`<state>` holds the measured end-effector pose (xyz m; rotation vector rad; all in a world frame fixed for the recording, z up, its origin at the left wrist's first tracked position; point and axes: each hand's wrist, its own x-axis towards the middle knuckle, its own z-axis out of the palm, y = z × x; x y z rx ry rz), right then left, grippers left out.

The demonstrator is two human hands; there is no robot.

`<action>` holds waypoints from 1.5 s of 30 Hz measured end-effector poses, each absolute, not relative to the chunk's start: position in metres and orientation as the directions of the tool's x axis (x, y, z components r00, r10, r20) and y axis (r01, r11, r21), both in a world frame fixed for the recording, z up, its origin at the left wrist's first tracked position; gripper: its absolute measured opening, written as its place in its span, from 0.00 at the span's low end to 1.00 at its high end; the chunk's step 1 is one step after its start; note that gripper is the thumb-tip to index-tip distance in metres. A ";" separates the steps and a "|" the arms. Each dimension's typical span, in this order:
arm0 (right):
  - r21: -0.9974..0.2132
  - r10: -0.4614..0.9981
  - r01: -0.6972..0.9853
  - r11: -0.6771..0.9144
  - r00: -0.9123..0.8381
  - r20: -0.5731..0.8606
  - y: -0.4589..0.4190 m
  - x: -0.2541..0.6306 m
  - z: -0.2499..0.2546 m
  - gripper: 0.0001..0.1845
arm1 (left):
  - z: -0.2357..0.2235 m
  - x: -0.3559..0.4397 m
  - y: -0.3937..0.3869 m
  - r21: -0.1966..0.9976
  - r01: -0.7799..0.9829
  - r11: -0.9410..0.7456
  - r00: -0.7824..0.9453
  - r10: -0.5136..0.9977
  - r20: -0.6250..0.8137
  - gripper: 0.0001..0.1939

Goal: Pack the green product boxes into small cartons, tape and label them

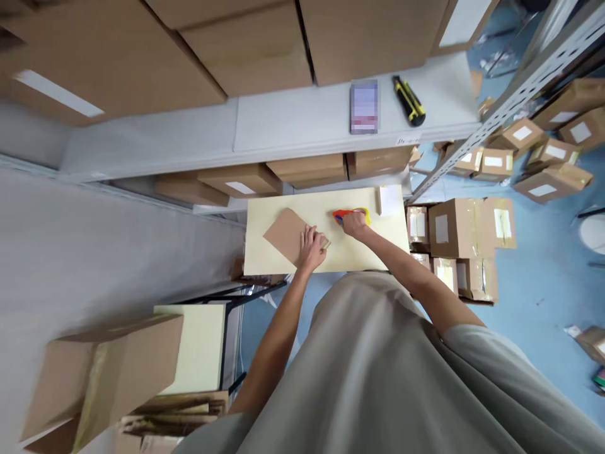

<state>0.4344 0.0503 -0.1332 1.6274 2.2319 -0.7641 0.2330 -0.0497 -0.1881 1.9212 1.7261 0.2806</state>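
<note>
1. A grey shelf (283, 120) spans the upper part of the view, bearing big brown cartons (250, 57).
2. At the lower left stands a large carton (132, 353) with a strip of tape along it.
3. Below the shelf, in front of the person, is a pale table (255, 252).
4. Labelled boxes (449, 227) stand together just right of the table, above a blue floor (534, 277).
5. A brown cardboard piece (286, 236) lies on the table's left half, set at an angle, one corner pointing left.
6. The person's left hand (312, 247) rests palm down over the cardboard's right side, fingers spread; whether it pinches an edge cannot be told.
7. The right hand (355, 223) is clenched round a red-and-yellow tool (339, 215) with some blue on it, right of the cardboard and apart from it; the fingers hide much of its shape.
8. A small white box (389, 200) sits at the table's far right corner.
9. On the shelf, a black-and-yellow cutter (409, 101) lies beside a pixelated rectangular item (364, 107).
</note>
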 end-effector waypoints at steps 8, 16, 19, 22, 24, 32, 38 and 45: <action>-0.447 0.876 0.893 0.046 -0.251 -0.412 0.056 0.442 -0.056 0.30 | -0.131 0.288 -0.012 0.658 0.753 -0.016 -0.098 0.986 0.136 0.36; -0.479 0.934 0.820 0.313 -0.357 -0.001 0.104 0.421 0.045 0.26 | -0.025 0.280 0.058 0.628 0.739 -0.241 -0.120 0.871 0.476 0.42; -0.422 0.905 0.801 0.424 -0.391 0.167 0.144 0.403 0.068 0.25 | -0.002 0.276 0.091 0.629 0.719 -0.295 -0.127 0.834 0.537 0.45; -0.329 0.889 0.827 0.455 -0.406 0.210 0.185 0.386 0.075 0.22 | 0.004 0.276 0.121 0.635 0.697 -0.334 -0.075 0.846 0.527 0.45; -0.279 0.899 0.856 0.436 -0.400 0.176 0.206 0.376 0.069 0.22 | -0.002 0.277 0.136 0.649 0.683 -0.334 -0.030 0.876 0.482 0.46; -0.250 0.933 0.902 0.351 -0.314 0.176 0.229 0.367 0.024 0.34 | -0.075 0.266 0.113 0.687 0.685 -0.242 0.032 0.952 0.304 0.47; -0.394 0.917 0.836 0.380 -0.285 0.280 0.145 0.388 -0.049 0.38 | -0.172 0.233 -0.007 0.699 0.707 0.102 -0.116 0.993 -0.026 0.43; -0.498 0.738 0.867 0.029 -0.355 -0.574 -0.043 0.428 -0.193 0.32 | -0.213 0.231 -0.103 0.622 0.749 0.229 -0.146 0.972 -0.183 0.34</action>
